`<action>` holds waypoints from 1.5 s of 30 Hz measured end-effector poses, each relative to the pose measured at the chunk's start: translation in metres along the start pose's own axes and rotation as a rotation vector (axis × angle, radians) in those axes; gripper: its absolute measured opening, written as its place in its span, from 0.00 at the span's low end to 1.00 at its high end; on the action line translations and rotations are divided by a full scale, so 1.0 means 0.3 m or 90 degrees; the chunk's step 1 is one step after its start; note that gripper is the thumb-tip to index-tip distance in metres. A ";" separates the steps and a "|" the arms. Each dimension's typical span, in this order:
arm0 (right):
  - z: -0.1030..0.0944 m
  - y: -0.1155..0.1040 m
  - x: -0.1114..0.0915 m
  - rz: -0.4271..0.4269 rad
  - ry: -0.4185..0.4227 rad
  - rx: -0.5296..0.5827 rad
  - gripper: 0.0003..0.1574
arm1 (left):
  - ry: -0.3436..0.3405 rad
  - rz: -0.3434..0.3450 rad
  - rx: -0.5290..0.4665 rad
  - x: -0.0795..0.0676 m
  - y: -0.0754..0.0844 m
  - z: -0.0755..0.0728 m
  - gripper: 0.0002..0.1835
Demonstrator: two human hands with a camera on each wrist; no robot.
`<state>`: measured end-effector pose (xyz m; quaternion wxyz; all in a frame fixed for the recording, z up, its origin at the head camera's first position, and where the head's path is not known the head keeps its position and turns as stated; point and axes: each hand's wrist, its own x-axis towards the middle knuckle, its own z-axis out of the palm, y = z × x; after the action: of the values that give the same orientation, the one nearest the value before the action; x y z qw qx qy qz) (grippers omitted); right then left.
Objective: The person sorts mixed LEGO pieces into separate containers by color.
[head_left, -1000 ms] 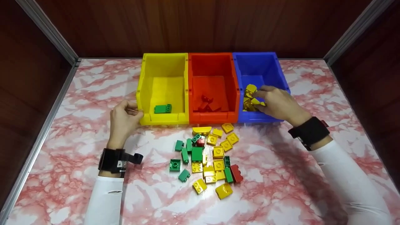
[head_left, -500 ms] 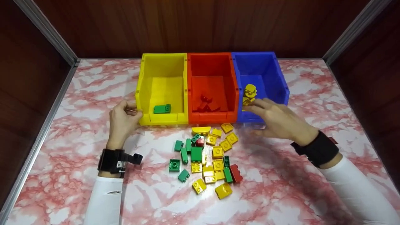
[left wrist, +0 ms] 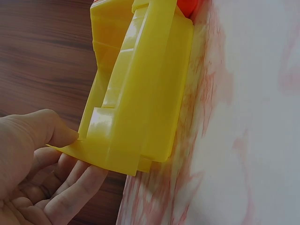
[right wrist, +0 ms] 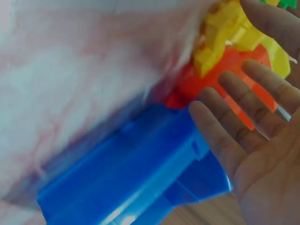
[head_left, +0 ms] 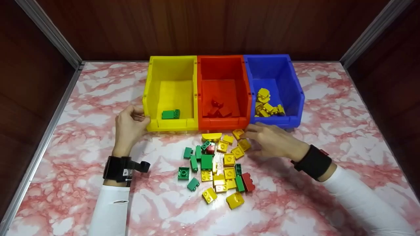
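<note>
My left hand (head_left: 128,129) pinches the left front edge of the yellow bin (left wrist: 145,89) between thumb and fingers. Just in front of the blue bin (head_left: 277,123), my right hand (head_left: 274,139) reaches toward the loose yellow bricks with fingers extended; the right wrist view shows its palm (right wrist: 276,173) with nothing held. Nearest its fingertips lie a yellow brick (head_left: 243,144) and another yellow brick (head_left: 238,133). Several yellow bricks (head_left: 268,108) sit in the blue bin, red bricks (head_left: 218,109) in the red bin (head_left: 224,124), and a green brick (head_left: 169,114) in the yellow bin.
A loose pile of yellow, green and red bricks covers the middle of the marbled table (head_left: 157,209), including a green brick (head_left: 206,161) and a red brick (head_left: 248,182). The three bins stand side by side before a dark wooden wall (head_left: 210,29).
My right hand has left the blue bin, where more yellow bricks now show, and moved toward the front left to the loose yellow bricks. My left hand stays on the yellow bin.
</note>
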<state>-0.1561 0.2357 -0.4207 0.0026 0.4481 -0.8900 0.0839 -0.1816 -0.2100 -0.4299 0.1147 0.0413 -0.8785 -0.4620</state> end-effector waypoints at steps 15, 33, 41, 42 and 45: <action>0.036 -0.020 0.041 -0.023 -0.032 -0.017 0.20 | 0.001 0.002 -0.003 0.003 -0.004 0.003 0.11; 0.017 -0.033 -0.001 -0.014 -0.060 0.017 0.15 | -0.001 0.006 0.001 0.002 -0.007 0.003 0.11; -0.086 -0.010 -0.028 0.024 0.003 0.058 0.15 | -0.004 0.004 0.001 0.005 -0.007 0.002 0.11; -0.103 -0.002 -0.030 0.026 0.017 0.056 0.14 | -0.005 0.003 0.001 0.005 -0.006 0.002 0.11; -0.151 0.035 -0.032 0.041 0.051 0.042 0.15 | -0.005 0.002 -0.001 0.003 -0.002 -0.001 0.11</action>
<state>-0.1620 0.2563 -0.3785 0.0209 0.4153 -0.9000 0.1309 -0.1823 -0.2107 -0.4302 0.1118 0.0379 -0.8785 -0.4628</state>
